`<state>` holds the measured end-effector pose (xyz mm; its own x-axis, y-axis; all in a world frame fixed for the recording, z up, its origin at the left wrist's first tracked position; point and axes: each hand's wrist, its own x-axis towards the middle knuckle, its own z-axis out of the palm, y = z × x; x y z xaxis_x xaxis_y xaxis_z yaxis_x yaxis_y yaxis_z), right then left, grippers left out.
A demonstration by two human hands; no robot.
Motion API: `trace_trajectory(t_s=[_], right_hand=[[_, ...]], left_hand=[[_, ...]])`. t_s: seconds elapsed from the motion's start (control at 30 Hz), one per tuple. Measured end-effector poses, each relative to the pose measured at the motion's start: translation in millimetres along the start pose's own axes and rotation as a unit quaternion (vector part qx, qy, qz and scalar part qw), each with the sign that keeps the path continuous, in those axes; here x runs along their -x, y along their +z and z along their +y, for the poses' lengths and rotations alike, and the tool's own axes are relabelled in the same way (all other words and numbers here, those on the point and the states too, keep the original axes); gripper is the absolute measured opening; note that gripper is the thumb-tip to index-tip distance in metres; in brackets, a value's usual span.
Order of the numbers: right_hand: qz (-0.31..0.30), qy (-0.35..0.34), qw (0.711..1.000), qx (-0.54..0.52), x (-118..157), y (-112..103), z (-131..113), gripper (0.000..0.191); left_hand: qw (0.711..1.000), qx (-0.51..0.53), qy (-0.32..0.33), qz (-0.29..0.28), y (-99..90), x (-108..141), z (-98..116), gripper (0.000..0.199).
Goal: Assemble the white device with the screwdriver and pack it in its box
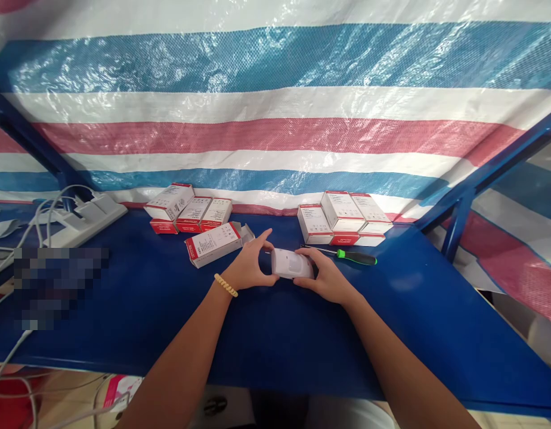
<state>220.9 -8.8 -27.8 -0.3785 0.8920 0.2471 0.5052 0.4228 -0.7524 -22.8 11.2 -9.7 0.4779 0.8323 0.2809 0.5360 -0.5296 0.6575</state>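
Observation:
A white plastic motion detector [290, 263] with a curved front window is held just above the blue table, lying lengthwise between my hands. My left hand [249, 266] grips its left end with the thumb in front and fingers behind, the index finger sticking out. Around the right end, my right hand [325, 276] is closed, thumb below and fingers on top. Beside my left hand lies a red and white box [215, 243], its end flap open toward me. A green and black screwdriver [356, 257] rests to the right, behind my right hand.
Several red and white boxes [170, 202] are stacked at the back left, and another group of boxes [342, 211] at the back right. A white power strip [90, 217] with cables sits at the far left. Striped sheeting [275, 137] hangs behind the blue table [293, 351].

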Motion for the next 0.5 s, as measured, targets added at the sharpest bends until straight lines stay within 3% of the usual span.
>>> trace_trajectory(t_s=[0.4,0.5], right_hand=[[-0.022,0.038,0.998,-0.049,-1.5,-5.4,-4.9,0.061],[-0.034,0.040,0.997,-0.051,-1.5,-5.5,-1.6,0.063]], left_hand=[[0.997,0.019,0.027,0.064,5.0,-0.2,6.2,0.090],[0.996,0.016,0.050,0.068,4.8,-1.3,7.1,0.078]])
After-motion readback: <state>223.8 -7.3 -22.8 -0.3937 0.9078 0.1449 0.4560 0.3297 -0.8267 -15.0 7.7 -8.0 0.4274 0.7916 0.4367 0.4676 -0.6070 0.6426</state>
